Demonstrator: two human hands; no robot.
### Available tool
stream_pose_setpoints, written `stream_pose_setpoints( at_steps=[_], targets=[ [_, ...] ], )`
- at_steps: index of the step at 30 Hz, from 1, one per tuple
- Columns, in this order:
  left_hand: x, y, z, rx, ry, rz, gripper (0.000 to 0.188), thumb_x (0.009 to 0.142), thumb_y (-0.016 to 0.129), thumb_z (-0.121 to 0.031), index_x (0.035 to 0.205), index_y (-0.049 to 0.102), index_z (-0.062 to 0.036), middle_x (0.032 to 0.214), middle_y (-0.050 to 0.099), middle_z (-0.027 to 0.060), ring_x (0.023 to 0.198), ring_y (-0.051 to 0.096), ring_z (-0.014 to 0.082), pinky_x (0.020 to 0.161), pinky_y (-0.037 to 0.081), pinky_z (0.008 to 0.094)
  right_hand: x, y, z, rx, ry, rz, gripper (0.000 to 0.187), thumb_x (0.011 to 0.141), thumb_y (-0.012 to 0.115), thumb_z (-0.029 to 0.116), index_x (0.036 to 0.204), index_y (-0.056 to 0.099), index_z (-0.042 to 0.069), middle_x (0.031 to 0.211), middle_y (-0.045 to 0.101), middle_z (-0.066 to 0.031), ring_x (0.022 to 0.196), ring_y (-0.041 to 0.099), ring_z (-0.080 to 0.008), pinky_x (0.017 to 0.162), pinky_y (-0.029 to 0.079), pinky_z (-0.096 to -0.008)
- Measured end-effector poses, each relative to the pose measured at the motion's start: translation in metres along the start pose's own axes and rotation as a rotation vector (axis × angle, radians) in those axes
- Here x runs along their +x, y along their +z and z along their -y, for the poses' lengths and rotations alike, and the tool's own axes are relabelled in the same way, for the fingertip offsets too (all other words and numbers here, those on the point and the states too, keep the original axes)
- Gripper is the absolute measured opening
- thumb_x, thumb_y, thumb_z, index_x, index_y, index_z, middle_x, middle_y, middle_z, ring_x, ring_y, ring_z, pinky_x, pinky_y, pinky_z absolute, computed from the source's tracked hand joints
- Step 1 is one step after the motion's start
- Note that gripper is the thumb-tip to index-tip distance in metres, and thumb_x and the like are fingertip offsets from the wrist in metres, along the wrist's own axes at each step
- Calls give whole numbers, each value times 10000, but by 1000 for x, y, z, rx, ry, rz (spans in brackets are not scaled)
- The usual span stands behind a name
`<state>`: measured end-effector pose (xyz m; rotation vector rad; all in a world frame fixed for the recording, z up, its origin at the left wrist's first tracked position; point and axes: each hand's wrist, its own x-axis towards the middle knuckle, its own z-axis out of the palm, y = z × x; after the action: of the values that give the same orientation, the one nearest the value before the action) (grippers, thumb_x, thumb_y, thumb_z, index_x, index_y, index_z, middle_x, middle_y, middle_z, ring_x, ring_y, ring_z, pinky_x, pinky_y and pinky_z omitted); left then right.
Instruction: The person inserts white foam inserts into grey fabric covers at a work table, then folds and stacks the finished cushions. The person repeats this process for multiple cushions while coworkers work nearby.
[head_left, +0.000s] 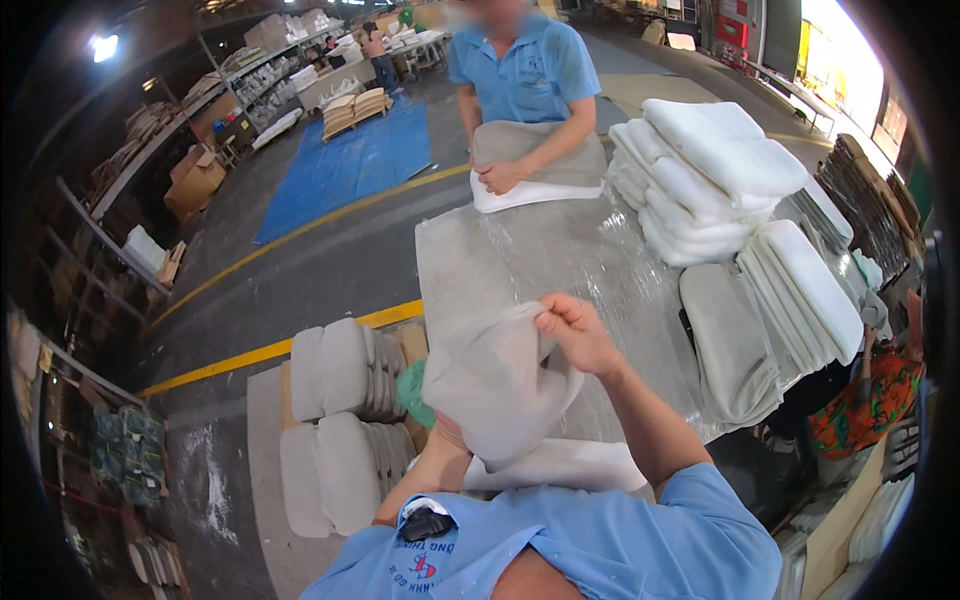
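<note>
A thin light-grey fabric cover [500, 385] hangs gathered in front of me above the near part of the table. My right hand [580, 335] pinches its upper edge. My left hand [449, 432] is at the cover's lower left, with its fingers hidden behind or inside the fabric. Just beyond that hand shows something green [412, 392], too covered to name. Under the cover, along the table's near edge, lies a white pad [565, 465]. Across the table, a co-worker in a blue shirt [525, 65] has both arms over a white pad partly sleeved in a grey cover [540, 155].
The table [540, 260] has a plastic-wrapped grey top. White pads [700, 170] are piled at its far right, with grey covers [725, 330] and more pads [805, 290] nearer. Stacked covered cushions [335, 370] stand left of the table. Another person [870, 405] is at the right.
</note>
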<state>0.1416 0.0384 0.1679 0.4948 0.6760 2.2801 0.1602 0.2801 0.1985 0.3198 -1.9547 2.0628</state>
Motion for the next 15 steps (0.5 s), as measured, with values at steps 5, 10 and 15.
stream_pose_setpoints(
  at_steps=[5, 10, 15],
  targets=[
    [-15, 0, -1, -363, -88, 41, 575, 1047, 504, -410, 1511, 550, -76, 1518, 597, 134, 1322, 622, 330, 1165, 460, 509, -1, -27, -1, 62, -21, -108, 139, 1078, 639, 160, 1085, 706, 38, 981, 669, 60, 912, 562, -37, 833, 464, -224],
    [-14, 9, -4, -464, -51, -146, 527, 1040, 501, -324, 1459, 575, -13, 1366, 691, 154, 1252, 663, 337, 1132, 488, 474, -20, -66, -4, 108, -31, -231, 198, 1069, 657, 187, 1175, 689, 23, 1017, 687, 41, 945, 584, -53, 870, 462, -230],
    [-22, 29, -13, -414, -2, -58, 455, 1008, 608, -245, 1381, 612, 15, 1279, 723, 151, 1201, 689, 286, 1071, 536, 429, -45, -66, -1, 48, 94, -49, 375, 1047, 708, 258, 1321, 664, 6, 1137, 706, -2, 1065, 606, -87, 954, 467, -263]
  ],
)
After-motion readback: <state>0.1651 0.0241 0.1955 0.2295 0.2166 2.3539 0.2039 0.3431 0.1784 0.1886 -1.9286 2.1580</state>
